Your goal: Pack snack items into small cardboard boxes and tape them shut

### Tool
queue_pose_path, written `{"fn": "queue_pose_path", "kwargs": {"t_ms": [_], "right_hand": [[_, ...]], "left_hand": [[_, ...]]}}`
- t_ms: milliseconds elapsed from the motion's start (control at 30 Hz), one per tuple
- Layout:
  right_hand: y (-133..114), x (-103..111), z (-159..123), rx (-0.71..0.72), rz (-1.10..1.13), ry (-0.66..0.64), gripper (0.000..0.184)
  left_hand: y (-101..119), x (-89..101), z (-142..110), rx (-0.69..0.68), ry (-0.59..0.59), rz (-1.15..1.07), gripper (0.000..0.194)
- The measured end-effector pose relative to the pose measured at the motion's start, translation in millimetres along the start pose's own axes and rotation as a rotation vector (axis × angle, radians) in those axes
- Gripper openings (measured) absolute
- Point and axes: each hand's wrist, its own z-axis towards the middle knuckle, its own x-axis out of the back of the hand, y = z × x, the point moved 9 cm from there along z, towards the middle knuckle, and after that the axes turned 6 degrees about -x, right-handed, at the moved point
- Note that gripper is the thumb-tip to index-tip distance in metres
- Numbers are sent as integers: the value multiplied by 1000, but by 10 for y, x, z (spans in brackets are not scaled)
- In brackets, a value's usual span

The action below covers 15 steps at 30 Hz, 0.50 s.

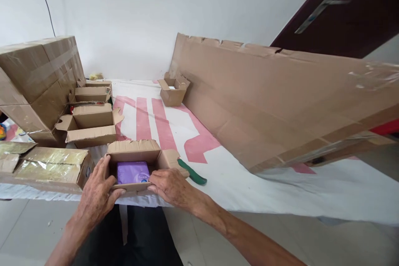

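An open cardboard box (pixel 134 146) stands at the table's front edge with its flaps raised. Inside it lies a purple plastic-wrapped packet (pixel 132 172). My left hand (pixel 98 185) grips the box's left front corner, thumb on the front wall and fingers along the left side. At the front right, my right hand (pixel 170 185) pinches the rim, its fingertips close to the packet's right edge. Whether those fingertips also touch the packet, I cannot tell. Just right of the box lies a dark green, curved, elongated object (pixel 195 173), partly behind its side flap.
Several open boxes (pixel 92 118) line up at the left before a tall stack of cartons (pixel 40 79). Taped boxes (pixel 52 164) lie left of my left hand. A small open box (pixel 173 91) stands farther back, beside a large leaning cardboard sheet (pixel 264 104). Pink strips mark the white table cover (pixel 190 126).
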Motion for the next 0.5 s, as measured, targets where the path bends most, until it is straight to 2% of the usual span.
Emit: {"fn": "queue_pose_path", "kwargs": {"t_ms": [100, 300, 500], "right_hand": [[8, -52, -3, -16, -48, 53, 13], [12, -96, -10, -18, -77, 110, 11], [-52, 37, -59, 40, -48, 68, 12]], "left_hand": [[29, -40, -37, 4, 51, 10, 33], [35, -75, -70, 20, 105, -5, 32], [17, 20, -58, -5, 80, -24, 28]]}}
